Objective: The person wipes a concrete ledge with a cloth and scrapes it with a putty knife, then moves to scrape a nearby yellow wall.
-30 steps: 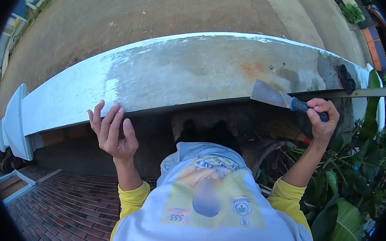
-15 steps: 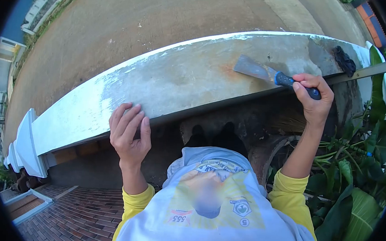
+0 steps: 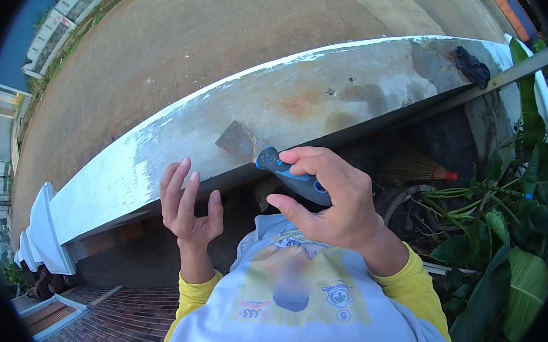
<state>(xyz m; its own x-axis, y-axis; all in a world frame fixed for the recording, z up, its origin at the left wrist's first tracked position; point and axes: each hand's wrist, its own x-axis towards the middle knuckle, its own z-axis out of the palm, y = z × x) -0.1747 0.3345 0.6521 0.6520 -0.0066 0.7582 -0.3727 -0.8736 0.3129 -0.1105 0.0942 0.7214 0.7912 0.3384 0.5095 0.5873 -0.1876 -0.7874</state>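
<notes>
My right hand (image 3: 335,197) grips a putty knife (image 3: 294,175) by its black and blue handle. The wide metal blade points left over the top of a low wall (image 3: 214,113). This wall top is bare grey cement toward the right, with a rusty stain, and white paint covers its left part and far edge. My left hand (image 3: 192,210) is at the wall's near edge, palm up, fingers apart and holding nothing, left of the blade.
A crumpled black plastic bag (image 3: 471,66) lies on the wall's right end beside a metal bar (image 3: 522,69). Leafy plants (image 3: 497,250) and a broom (image 3: 423,170) are below at right. Brick-patterned paving (image 3: 117,319) lies at lower left, and a paved road (image 3: 187,44) runs beyond the wall.
My right hand has brought the putty knife left along the wall and closer to my body, away from the rusty stain. My left hand has turned and its fingers have lifted off the wall edge.
</notes>
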